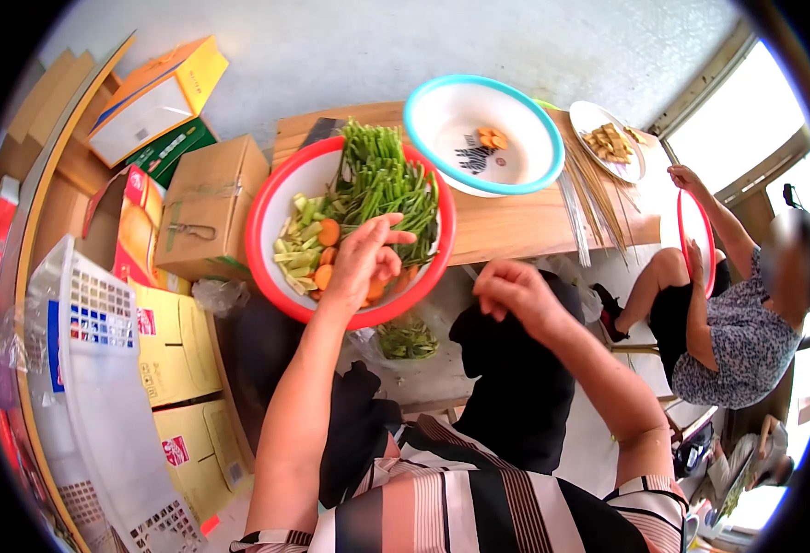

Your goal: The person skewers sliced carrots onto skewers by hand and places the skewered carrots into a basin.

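My left hand (365, 263) is over the red-rimmed basin (259, 241), its fingers apart above the vegetables. In the basin lie long green stems (382, 175), pale green pieces (298, 241) and orange carrot slices (328, 232). To the right of the basin, above my knee, my right hand (514, 293) hangs with curled fingers; whether something small is between them is too small to tell. A blue-rimmed basin (531, 166) on the wooden table (488, 230) holds a few orange slices (493, 138). Thin skewers (598, 198) lie beside it.
A white plate of brown pieces (608, 143) stands at the table's right end. A co-worker (732, 323) sits at right with a red-rimmed basin (695, 241). Cardboard boxes (207, 207) and a white crate (101, 387) line the left. A bag of greens (407, 338) is below.
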### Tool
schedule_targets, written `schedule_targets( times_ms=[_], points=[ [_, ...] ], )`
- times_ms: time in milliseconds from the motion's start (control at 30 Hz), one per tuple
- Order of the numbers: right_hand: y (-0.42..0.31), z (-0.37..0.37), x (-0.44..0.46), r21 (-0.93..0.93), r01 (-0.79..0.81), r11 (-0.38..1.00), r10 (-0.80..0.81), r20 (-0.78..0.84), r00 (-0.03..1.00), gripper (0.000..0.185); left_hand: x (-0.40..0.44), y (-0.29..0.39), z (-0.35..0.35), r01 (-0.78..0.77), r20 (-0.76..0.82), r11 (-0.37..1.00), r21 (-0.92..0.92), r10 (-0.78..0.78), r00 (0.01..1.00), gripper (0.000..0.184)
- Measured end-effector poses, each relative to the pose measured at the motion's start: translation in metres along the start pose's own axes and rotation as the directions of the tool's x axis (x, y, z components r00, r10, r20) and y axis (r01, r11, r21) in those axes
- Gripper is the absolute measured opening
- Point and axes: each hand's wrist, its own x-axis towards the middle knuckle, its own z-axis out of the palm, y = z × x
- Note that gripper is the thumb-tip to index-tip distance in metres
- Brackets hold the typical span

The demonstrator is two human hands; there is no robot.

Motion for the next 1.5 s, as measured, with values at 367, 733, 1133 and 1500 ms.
schedule_targets(
  times_ms=[367,733,1133,1500],
  points=[
    [0.002,0.036,0.056,-0.031,0.12,0.992,-0.119,0.033,0.992,0.035,-0.002,-0.001,-0.008,0.316,0.265,0.937,0.148,-0.345,0.9,0.027],
    [0.01,0.021,0.091,0.529,0.136,0.837,-0.213,0.087,0.973,0.012,0.005,0.009,-0.021,0.195,0.16,0.969,0.149,-0.219,0.963,0.026],
    [0.051,0.056,0.134,0.858,0.134,0.496,0.128,-0.225,0.966,0.029,0.014,-0.036,-0.011,0.298,0.005,0.935,0.193,-0.305,0.952,0.025],
    [0.027,0.014,0.121,0.664,0.281,0.693,-0.127,-0.271,0.954,0.027,-0.034,-0.013,0.007,-0.071,0.018,0.813,0.578,0.074,0.997,0.041]
  ],
)
